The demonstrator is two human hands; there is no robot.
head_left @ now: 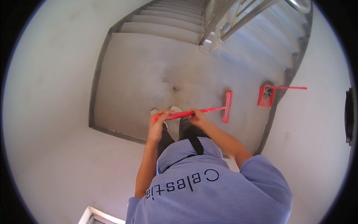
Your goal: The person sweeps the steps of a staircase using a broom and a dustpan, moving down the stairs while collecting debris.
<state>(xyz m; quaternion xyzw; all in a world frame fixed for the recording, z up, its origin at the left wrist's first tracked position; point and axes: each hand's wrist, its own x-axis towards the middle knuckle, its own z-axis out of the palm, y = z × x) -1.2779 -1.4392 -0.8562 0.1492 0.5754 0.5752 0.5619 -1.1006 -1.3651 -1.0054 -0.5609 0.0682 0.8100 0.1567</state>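
My left hand (pixel 159 123) grips the top end of a red broom handle (pixel 181 114), in front of my shoes. Farther down the same handle, my right hand (pixel 198 117) is closed around it. The handle runs to the right to a red broom head (pixel 228 106) with bristles, which rests on the landing floor. A red long-handled dustpan (pixel 265 96) stands to the right of the broom head, near the wall, with grey debris in it. A small dark clump of debris (pixel 175 89) lies on the floor just beyond my shoes.
Stairs (pixel 165 26) adjoin the far edge of the landing at the left, and another flight (pixel 260 44) is at the right. A metal railing (pixel 240 22) stands between them. White walls with a dark skirting band (pixel 96 84) enclose the landing.
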